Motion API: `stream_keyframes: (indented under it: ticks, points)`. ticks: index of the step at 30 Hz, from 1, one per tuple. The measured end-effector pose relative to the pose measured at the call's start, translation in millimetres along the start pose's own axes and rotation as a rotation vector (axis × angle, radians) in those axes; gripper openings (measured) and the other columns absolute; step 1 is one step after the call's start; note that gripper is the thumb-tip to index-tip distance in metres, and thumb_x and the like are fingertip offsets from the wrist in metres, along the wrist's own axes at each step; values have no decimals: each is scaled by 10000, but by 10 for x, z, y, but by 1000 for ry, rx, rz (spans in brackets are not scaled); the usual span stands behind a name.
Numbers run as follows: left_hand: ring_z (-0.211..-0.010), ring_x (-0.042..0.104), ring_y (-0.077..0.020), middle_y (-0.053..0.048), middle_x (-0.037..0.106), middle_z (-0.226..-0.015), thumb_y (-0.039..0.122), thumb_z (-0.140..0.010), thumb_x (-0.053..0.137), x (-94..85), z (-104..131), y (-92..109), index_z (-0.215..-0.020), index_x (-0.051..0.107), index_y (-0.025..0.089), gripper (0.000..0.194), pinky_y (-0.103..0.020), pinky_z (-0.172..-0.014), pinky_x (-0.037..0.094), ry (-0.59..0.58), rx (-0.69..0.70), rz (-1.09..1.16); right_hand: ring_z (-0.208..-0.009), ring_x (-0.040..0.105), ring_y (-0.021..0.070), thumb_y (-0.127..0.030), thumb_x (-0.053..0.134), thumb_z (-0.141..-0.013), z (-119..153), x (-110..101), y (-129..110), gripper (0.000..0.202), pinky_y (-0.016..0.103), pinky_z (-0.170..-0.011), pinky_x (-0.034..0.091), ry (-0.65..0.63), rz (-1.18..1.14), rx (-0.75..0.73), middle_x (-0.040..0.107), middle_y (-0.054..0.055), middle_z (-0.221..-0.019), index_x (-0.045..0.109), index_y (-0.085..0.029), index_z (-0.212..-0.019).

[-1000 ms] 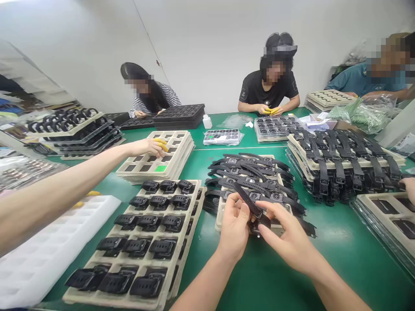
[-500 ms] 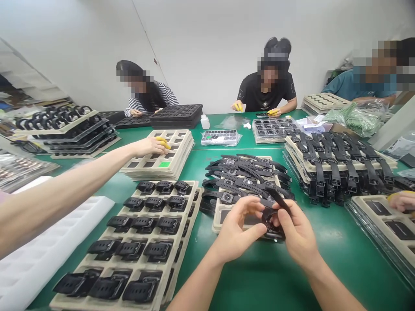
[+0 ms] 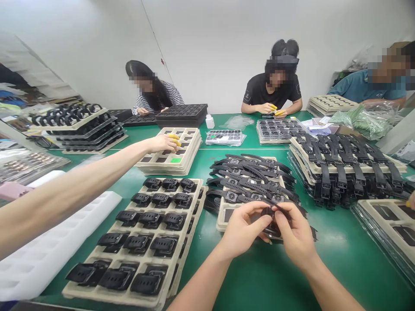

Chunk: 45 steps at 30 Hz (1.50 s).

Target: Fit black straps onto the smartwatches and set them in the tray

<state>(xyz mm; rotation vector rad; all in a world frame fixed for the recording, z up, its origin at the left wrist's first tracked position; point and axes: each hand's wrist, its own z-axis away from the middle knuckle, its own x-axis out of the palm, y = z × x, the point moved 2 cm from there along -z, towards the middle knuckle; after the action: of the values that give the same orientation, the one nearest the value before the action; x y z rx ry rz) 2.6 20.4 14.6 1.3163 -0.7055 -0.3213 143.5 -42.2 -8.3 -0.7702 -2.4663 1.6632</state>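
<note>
Fingers [image 3: 262,223] of both hands [image 3: 241,231] [image 3: 296,233] pinch a black watch [image 3: 274,226], its bent strap [image 3: 267,211] partly hidden.

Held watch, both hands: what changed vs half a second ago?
The left hand has moved right toward the right hand, both now pinching the black watch. Its strap, upright before, no longer stands up. Unchanged: the right hand's hold; the near-left tray of watches.

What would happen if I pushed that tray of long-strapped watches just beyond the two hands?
The tray would probably slide rather than tip, looking low and broad. The straps overhang its sides, so might snag, though their curves suggest they'd flex. With straps crossing, one watch could drag another.
</note>
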Motion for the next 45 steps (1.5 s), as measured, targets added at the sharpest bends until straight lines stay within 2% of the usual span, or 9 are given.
stream_keyframes:
  ticks: [3, 8, 13, 17, 20, 30, 35, 38, 45]
  points:
    - [-821, 688, -188, -67, 725, -911, 324, -780, 829, 16, -11, 25, -981, 762, 149, 275, -284, -699, 605, 14, 57, -18, -940, 613, 248, -234, 487, -1014, -17, -45, -68, 150, 400, -811, 525, 30, 168, -207, 608, 76, -1006, 637, -244, -1015]
    - [-746, 686, -177, -66, 741, -911, 270, -732, 847, 53, 0, 45, -967, 766, 153, 275, -263, -594, 593, 9, -14, 5, -925, 627, 248, -202, 403, -1034, -20, -52, -65, 500, 419, -817, 541, -91, 195, -320, 630, 87, -1058, 439, -283, -1526]
    - [-789, 685, -182, -62, 726, -890, 265, -705, 870, 96, 34, -2, -975, 757, 142, 317, -248, -599, 594, -15, -5, 58, -803, 620, 212, -252, 527, -1024, 1, -50, -62, 262, 339, -700, 518, 68, 114, -293, 629, 42, -904, 709, -294, -1208]
    - [-758, 661, -175, -53, 700, -875, 264, -642, 906, 120, 39, -69, -948, 739, 141, 369, -247, -555, 594, 33, 23, 131, -841, 628, 219, -290, 522, -1040, 35, -37, -34, 179, 337, -727, 489, 266, -5, -179, 654, 37, -914, 695, -266, -1001]
    - [-735, 650, -152, -43, 698, -829, 259, -650, 906, 111, 32, -76, -916, 740, 139, 336, -232, -587, 594, 63, 54, 154, -814, 615, 222, -319, 476, -1059, 51, -31, -8, 235, 349, -726, 473, 307, -84, -170, 630, 34, -865, 649, -249, -917]
    - [-642, 628, -137, -40, 687, -824, 333, -656, 913, 91, 32, -72, -974, 723, 128, 423, -208, -460, 547, 52, 28, 179, -866, 595, 211, -239, 480, -1052, 51, -49, 3, 183, 347, -761, 456, 231, 15, -328, 612, 41, -942, 658, -238, -1006]
    - [-757, 661, -153, -42, 704, -894, 159, -692, 848, 131, 69, -34, -1077, 733, 156, 402, -219, -608, 574, -26, 32, 42, -849, 591, 188, -232, 453, -1067, 48, -30, 11, 190, 321, -738, 462, 236, 42, -372, 601, 31, -928, 640, -226, -1028]
    - [-658, 630, -119, -19, 687, -806, 131, -715, 807, 161, 77, -42, -1020, 757, 141, 309, -223, -605, 557, -46, 1, 3, -853, 597, 189, -234, 467, -1064, 43, -25, 15, 172, 326, -746, 471, 204, 55, -401, 609, 33, -932, 638, -227, -1057]
    - [-649, 638, -129, -35, 716, -845, 171, -649, 862, 171, 49, -48, -905, 739, 137, 286, -245, -599, 569, -5, -8, 109, -776, 597, 182, -259, 503, -1054, 26, -41, 30, 149, 313, -687, 472, 335, 26, -314, 607, 24, -887, 649, -233, -1037]
